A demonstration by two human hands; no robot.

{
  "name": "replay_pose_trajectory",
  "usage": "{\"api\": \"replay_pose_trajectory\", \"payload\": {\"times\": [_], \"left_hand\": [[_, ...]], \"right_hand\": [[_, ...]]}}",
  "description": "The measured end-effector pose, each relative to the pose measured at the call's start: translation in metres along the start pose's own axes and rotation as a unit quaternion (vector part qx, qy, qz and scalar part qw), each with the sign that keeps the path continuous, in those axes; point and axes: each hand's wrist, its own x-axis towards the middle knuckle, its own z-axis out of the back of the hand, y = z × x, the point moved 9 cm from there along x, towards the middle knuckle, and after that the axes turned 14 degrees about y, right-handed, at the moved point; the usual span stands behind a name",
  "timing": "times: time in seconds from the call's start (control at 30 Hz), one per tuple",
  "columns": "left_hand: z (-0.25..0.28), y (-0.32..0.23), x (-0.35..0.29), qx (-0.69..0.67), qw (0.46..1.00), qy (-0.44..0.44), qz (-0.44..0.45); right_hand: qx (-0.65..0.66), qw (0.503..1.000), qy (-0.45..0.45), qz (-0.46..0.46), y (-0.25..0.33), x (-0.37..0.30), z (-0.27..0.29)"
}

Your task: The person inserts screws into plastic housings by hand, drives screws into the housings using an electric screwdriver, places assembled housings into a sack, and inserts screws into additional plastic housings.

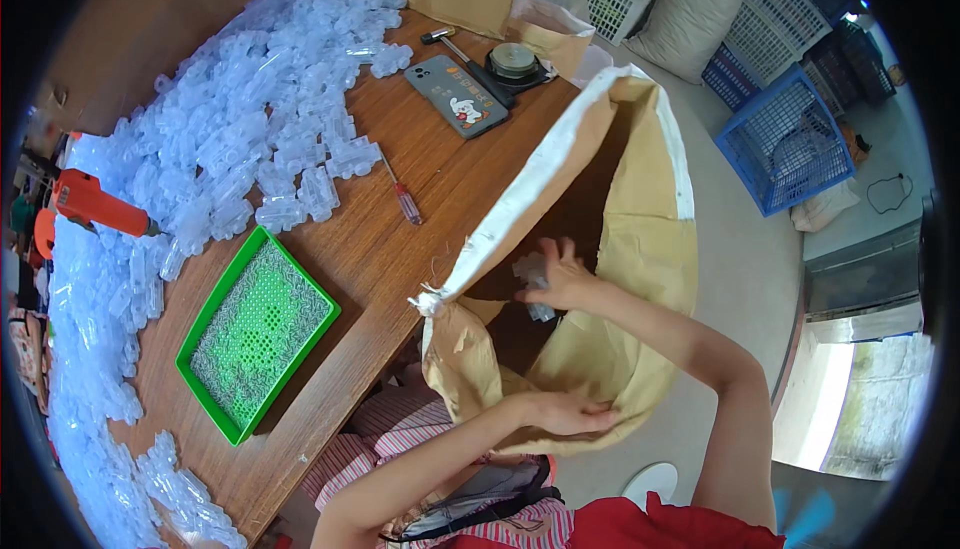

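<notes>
A large tan paper sack (650,169) with a white-bound rim gapes wide at the table's near right edge. My left hand (572,414) is closed on its near rim, fingers partly hidden by the paper. Inside the mouth is my right hand (568,277), its fingers curved loosely around a few clear plastic pieces (540,311) that stick out past the thumb and fingers. The sack's bottom is dark, so its contents cannot be made out. A big heap of similar clear plastic pieces (240,99) covers the table's far and left side.
On the wooden table (400,259) are a green tray (185,359) of small metal parts, a screwdriver (405,199), a phone (455,94), a hammer (460,52) and a round weighted device (513,61). A red-orange power tool (100,201) is at left; a blue crate (790,139) stands right.
</notes>
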Motion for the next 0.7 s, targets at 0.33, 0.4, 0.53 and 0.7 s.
{"api": "replay_pose_trajectory", "payload": {"times": [0.33,0.4,0.53,0.7], "left_hand": [[0.040,0.166,-0.118,0.059,0.928,-0.241,0.279],[0.039,0.146,-0.123,0.061,0.934,-0.232,0.266],[0.051,0.094,-0.139,0.015,0.901,-0.398,0.171],[0.033,0.031,-0.177,0.126,0.814,-0.554,0.121]], "right_hand": [[-0.287,0.883,0.331,-0.169,-0.137,0.001,-0.078],[-0.294,0.872,0.357,-0.162,-0.141,0.012,-0.089],[-0.334,0.848,0.392,-0.123,-0.142,0.018,-0.113],[-0.333,0.906,0.251,-0.070,-0.013,0.006,-0.054]]}}
